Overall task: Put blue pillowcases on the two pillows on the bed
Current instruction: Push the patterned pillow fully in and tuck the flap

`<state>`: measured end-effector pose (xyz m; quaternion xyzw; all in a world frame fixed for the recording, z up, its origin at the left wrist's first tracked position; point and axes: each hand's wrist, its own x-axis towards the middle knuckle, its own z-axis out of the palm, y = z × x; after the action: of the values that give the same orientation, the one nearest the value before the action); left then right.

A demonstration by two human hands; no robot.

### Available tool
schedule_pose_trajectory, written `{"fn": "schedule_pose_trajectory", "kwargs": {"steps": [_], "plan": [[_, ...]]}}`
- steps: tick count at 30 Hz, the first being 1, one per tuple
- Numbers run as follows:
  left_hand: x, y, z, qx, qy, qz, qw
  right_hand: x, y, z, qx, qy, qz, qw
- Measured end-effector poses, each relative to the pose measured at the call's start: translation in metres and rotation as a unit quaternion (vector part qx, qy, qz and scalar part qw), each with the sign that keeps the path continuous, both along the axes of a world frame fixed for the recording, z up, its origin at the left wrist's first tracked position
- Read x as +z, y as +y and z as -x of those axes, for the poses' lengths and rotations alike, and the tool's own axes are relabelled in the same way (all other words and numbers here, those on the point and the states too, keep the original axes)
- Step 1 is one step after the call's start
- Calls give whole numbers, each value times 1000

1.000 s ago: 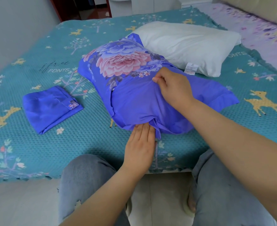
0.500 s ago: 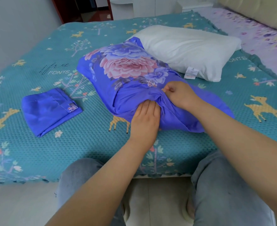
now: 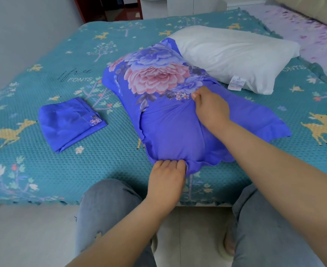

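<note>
A pillow inside a blue pillowcase printed with pink and blue flowers lies in the middle of the bed. My left hand grips the bunched cloth at the near end of that pillowcase. My right hand pinches the cloth on top, beside the small flowers. A loose blue flap spreads out to the right under my right forearm. A bare white pillow lies behind, touching the covered one. A second blue pillowcase lies folded to the left.
The teal bedspread with deer and trees covers the bed; its near edge runs just past my knees. A purple flowered sheet lies at the far right. White furniture and a dark doorway stand beyond the bed.
My left hand has pulled back toward the bed's near edge, drawing the pillowcase end with it. My right hand slid up the top of the pillow, still pinching cloth.
</note>
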<state>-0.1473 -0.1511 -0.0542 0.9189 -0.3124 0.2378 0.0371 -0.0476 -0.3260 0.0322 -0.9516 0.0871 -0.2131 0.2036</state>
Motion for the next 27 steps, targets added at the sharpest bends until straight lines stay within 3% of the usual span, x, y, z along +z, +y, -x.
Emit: {"fn": "schedule_pose_trajectory", "kwargs": {"steps": [3,6,8,11,15,17,19,21,23,25,27], "plan": [[3,3,11,-25,-37,59,997,3,2,4,15,-8,-3,1000],[18,1,12,-77,-61,183,978,4,-8,8,21,-6,-25,999],[31,-3,4,-80,-29,199,976,2,-9,13,43,-2,-21,999],[34,-9,-15,-59,52,65,995,2,-4,18,63,13,22,998],[14,-5,-14,-107,64,-73,990,10,-4,18,26,-1,116,993],[6,3,1,-93,101,-157,978,17,-6,13,-1,-19,89,996],[6,8,11,-49,185,-152,970,23,-11,7,9,-24,37,999],[17,13,9,-7,204,-35,978,24,-21,2,60,-41,-21,997],[38,16,2,8,93,173,981,19,-35,-6,72,-37,-68,994],[54,18,-12,6,19,330,944,10,-52,-10,5,44,-86,995],[61,19,-33,53,51,385,920,-3,-66,-8,-89,156,-68,981]]}}
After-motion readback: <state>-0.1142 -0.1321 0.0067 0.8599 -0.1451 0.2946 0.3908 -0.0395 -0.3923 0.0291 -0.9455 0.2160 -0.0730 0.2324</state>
